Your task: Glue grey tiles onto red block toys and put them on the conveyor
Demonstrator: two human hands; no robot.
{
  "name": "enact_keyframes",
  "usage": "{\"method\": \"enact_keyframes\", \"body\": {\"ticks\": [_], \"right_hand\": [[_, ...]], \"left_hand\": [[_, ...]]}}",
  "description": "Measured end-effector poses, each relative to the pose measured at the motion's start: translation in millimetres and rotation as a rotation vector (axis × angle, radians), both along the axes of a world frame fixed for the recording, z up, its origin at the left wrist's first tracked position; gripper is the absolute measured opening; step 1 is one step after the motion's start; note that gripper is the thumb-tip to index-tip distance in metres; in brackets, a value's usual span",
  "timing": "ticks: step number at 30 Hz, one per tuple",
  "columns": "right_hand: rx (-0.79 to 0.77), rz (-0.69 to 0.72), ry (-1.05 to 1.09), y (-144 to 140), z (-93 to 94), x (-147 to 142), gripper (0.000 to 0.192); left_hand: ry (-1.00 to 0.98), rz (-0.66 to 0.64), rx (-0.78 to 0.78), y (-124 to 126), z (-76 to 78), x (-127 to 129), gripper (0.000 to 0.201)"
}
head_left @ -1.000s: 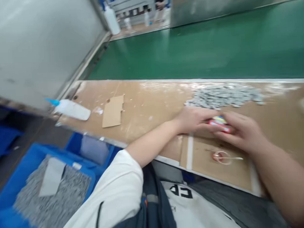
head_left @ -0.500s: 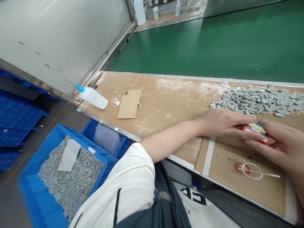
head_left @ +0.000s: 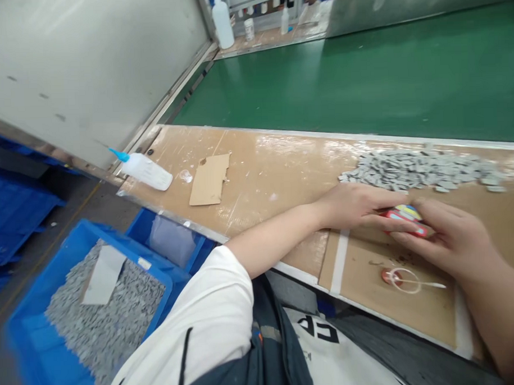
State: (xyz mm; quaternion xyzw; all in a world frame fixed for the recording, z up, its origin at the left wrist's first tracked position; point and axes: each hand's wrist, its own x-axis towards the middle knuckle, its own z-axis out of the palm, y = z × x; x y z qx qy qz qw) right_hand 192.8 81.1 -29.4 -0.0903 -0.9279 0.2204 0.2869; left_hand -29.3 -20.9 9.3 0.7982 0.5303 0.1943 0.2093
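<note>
Red-and-yellow block [head_left: 403, 219] pinned between both hands on the tabletop [head_left: 273, 175], just below the grey pile.

Far left, a blue crate [head_left: 38, 335] sits heaped with small grey pieces [head_left: 101, 327], a pale sheet [head_left: 103, 275] lying on top; beside it a second blue bin [head_left: 144, 227] holds a clear bag [head_left: 171, 240]. Up on the tabletop, a glue bottle [head_left: 144, 170] lies on its side, blue nozzle pointing left, then a cardboard scrap [head_left: 210, 179]. Left hand [head_left: 358, 206] lies flat, fingers stretched along the block's near-left side, touching it. The block's long axis runs left to right, tilting slightly down to the right. Right hand [head_left: 448, 239] curls over its right end, fingers half closed on it. Behind, loose grey parts [head_left: 416, 170] spread out; in front, a small red cap with a ring [head_left: 397, 278].
</note>
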Motion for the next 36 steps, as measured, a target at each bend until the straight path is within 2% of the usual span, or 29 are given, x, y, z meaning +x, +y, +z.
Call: {"method": "enact_keyframes", "body": {"ticks": [4,9,12,19,36], "right_hand": [[-0.025,0.01,-0.007,-6.2,8.9,-4.7,0.042],[0.01,-0.004,-0.049,-10.5,15.1,-15.4,0.047],[-0.002,-0.002,-0.049,-6.2,10.8,-21.5,0.055],[-0.063,0.041,-0.02,-3.6,9.5,-26.5,0.057],[-0.07,0.029,-0.03,-2.4,9.1,-28.3,0.059]], "left_hand": [[-0.083,-0.03,0.101,4.5,-11.5,-2.0,0.047],[-0.141,0.01,0.205,7.9,-19.7,-7.8,0.073],[-0.152,0.034,0.198,7.6,-17.3,-11.7,0.073],[-0.177,0.056,0.176,4.5,-7.7,-11.9,0.073],[-0.184,0.025,0.304,7.0,-12.2,-13.3,0.075]]}}
